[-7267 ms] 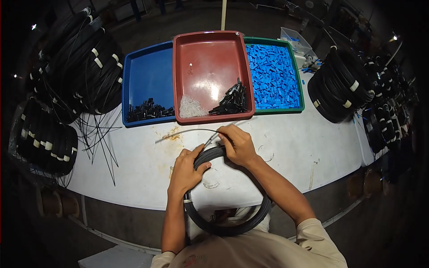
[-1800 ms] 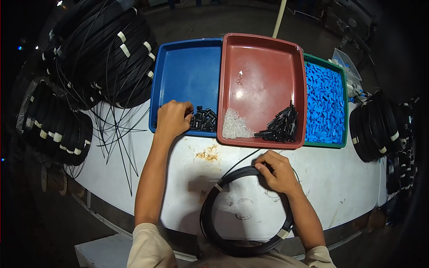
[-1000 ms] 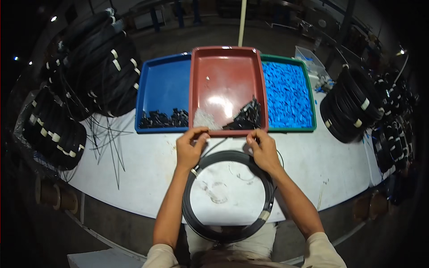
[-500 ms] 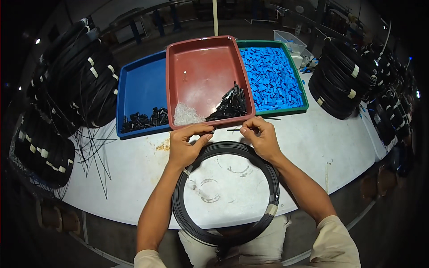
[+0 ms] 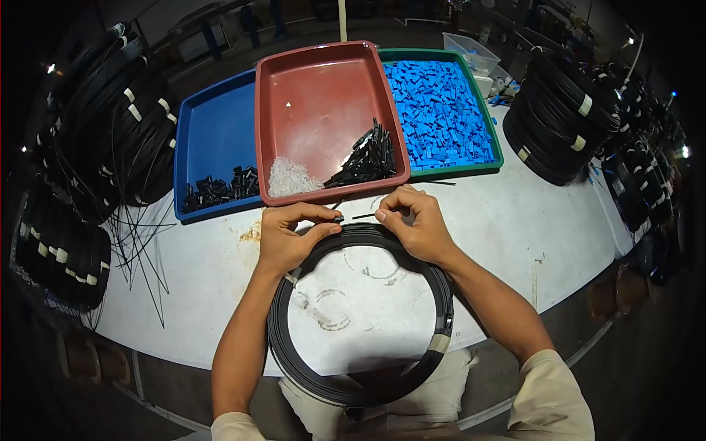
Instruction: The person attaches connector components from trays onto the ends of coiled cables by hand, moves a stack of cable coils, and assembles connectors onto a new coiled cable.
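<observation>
My left hand (image 5: 288, 239) is closed in a pinch on a small black connector piece (image 5: 338, 219) at its fingertips. Facing it, my right hand (image 5: 418, 226) pinches a thin black cable (image 5: 363, 216), whose end points left toward the piece. A small gap separates the two. Beneath both hands lies a large coil of black cable (image 5: 278, 323), tied with pale tape and reaching over the table's front edge to my lap. The rest of the cable in my right hand is hidden by the fingers.
Beyond my hands, a red tray (image 5: 323, 95) holds clear bits (image 5: 290, 178) and slim black parts (image 5: 368, 158). It overlaps a blue tray (image 5: 220, 132) of black pieces and a green tray (image 5: 463, 171) of blue pieces. Cable coils stand left (image 5: 110, 132) and right (image 5: 562, 117).
The whole view has shifted, so trays and coil sit a little further left and higher. The black piece in my left fingers shows more clearly; both hands keep their pinch.
</observation>
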Action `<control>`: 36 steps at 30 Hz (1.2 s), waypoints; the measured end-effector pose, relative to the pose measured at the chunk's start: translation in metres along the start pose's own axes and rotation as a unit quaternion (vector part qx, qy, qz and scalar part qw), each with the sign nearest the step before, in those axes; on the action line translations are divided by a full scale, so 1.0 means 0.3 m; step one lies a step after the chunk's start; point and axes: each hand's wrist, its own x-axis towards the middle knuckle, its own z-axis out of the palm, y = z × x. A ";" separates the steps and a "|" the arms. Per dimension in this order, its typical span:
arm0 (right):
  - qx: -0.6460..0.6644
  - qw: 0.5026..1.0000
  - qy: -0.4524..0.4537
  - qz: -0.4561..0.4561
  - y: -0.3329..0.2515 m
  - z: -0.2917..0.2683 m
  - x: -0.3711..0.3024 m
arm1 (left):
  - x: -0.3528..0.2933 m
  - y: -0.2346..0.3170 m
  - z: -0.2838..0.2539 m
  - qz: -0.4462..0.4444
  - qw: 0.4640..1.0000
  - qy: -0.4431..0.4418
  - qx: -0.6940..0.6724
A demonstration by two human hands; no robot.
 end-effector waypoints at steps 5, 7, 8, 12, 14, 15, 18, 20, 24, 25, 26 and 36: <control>-0.018 1.000 -0.009 -0.007 -0.017 0.001 -0.006 | -0.001 0.003 0.008 0.001 1.000 -0.003 0.006; -0.011 1.000 -0.010 -0.010 -0.026 -0.001 -0.005 | 0.000 0.009 0.011 0.000 1.000 -0.003 0.003; -0.012 1.000 -0.015 -0.006 -0.030 -0.004 -0.004 | 0.001 0.012 0.012 -0.001 1.000 -0.003 0.000; -0.033 0.999 -0.022 -0.015 -0.032 -0.011 -0.005 | 0.001 0.021 0.009 0.007 0.999 -0.024 0.040; -0.022 0.999 -0.020 -0.022 -0.028 -0.006 -0.002 | 0.000 0.023 0.008 0.005 0.999 -0.023 0.041; -0.013 0.999 -0.018 -0.030 -0.026 -0.005 -0.001 | 0.000 0.023 0.009 0.005 0.999 -0.023 0.040; -0.005 1.000 -0.016 -0.022 -0.020 -0.002 -0.004 | 0.000 0.020 0.009 0.011 0.999 -0.023 0.039; -0.014 0.999 -0.019 -0.028 -0.019 -0.002 -0.003 | -0.002 0.014 0.010 0.005 1.000 -0.012 0.013; -0.044 0.997 -0.030 -0.050 -0.029 -0.005 -0.001 | 0.000 0.028 0.006 0.006 0.999 -0.030 0.039; -0.045 0.997 -0.030 -0.049 -0.028 -0.005 -0.002 | 0.002 0.034 0.007 0.014 0.998 -0.039 0.053; -0.038 0.997 -0.032 -0.050 -0.025 -0.004 -0.003 | 0.003 0.036 0.008 0.022 0.996 -0.049 0.067; 0.000 0.997 -0.074 0.031 -0.047 -0.001 -0.006 | 0.005 0.032 0.013 0.119 0.980 -0.075 0.139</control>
